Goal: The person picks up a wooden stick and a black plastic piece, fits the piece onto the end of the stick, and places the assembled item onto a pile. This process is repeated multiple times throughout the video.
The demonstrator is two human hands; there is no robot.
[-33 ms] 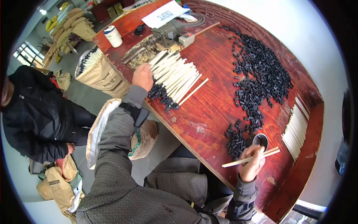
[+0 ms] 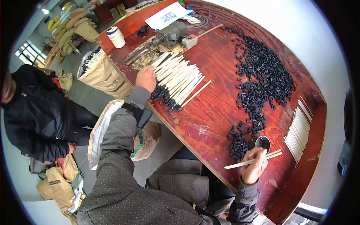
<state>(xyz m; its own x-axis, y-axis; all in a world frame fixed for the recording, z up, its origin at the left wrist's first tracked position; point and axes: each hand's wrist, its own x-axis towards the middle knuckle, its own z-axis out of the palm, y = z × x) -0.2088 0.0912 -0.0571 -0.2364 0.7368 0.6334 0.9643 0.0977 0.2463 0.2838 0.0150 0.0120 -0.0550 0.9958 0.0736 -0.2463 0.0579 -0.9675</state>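
Right hand [image 2: 255, 165]: fingers curled closed around pale sticks [image 2: 233, 165], held crosswise over near edge of red table [image 2: 213, 112], just beside metal cup [image 2: 264, 141]. Left hand [image 2: 146, 78]: fingers bent, at left side of black-ended stick pile [image 2: 182, 77]; cannot tell whether it grips any. Loose black caps [image 2: 264, 67] heaped beyond cup; row of plain sticks [image 2: 298, 133] lying along table's right side; motor [image 2: 171, 34] behind stick pile.

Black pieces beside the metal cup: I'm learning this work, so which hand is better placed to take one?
Probably the right hand: it is nearer the black pieces, though holding pale sticks. The left hand is farther away, by the stick pile.
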